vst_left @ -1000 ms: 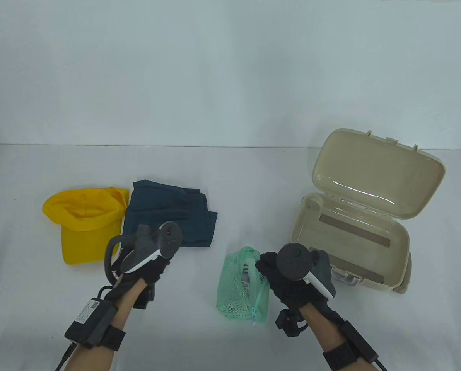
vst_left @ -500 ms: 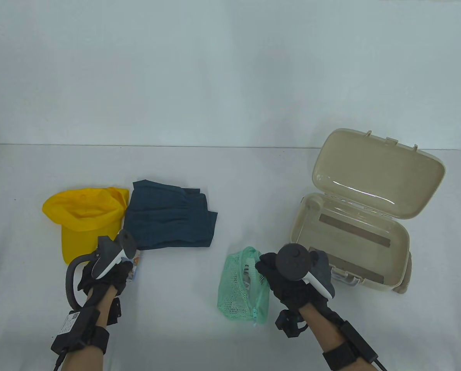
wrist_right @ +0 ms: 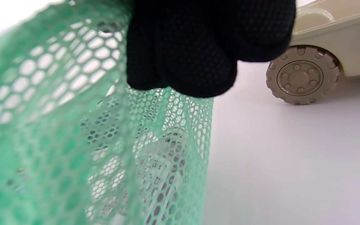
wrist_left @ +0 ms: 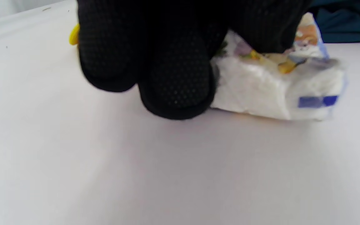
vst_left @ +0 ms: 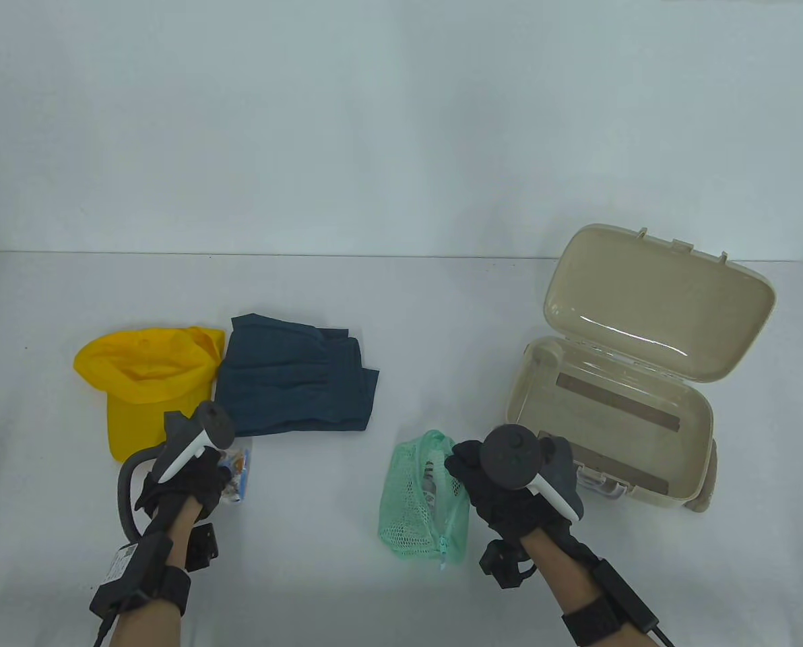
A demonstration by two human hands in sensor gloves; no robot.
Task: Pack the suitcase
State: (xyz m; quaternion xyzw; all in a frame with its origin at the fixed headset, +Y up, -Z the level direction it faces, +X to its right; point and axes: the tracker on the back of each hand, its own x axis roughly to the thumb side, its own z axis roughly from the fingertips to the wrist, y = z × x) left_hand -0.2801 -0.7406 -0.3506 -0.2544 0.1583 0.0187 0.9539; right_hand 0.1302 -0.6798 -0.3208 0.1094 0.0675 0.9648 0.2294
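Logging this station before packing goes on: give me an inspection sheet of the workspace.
Surface: white table, no spills seen.
Job's things: beige suitcase open, inside bare; green mesh pouch, yellow cap, folded navy garment and tissue pack all outside it.
Clutter: nothing seen.
Grippers: left hand grips the tissue pack; right hand pinches the pouch's top edge.
Cables: leads run from both wrist units off the bottom edge.
Surroundings: plain pale wall.
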